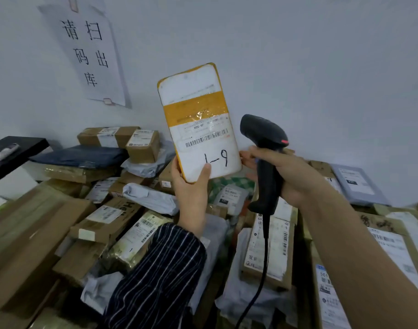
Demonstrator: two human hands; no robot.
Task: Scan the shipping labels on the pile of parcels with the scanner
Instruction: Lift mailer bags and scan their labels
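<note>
The left hand (191, 186) pinches a yellow parcel (198, 122) upright above the pile (103, 210); the right hand (291, 176) grips the scanner (265, 162) just beside it. Sitting edge-on to the barcode (206, 138), it may well miss the read.

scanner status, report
Left hand holds parcel upright, barcode facing camera. Right hand grips scanner beside it. Nothing covers the barcode.

The parcel (198, 122) is yellow-orange with white labels, black barcode stripes and black handwriting. Just right of the parcel the scanner (266, 184) is black with a small red mark. Below the parcel are a dark navy sleeve (160, 276) with thin white stripes, brown cardboard boxes (25, 233) and pale grey bags (151, 198).
</note>
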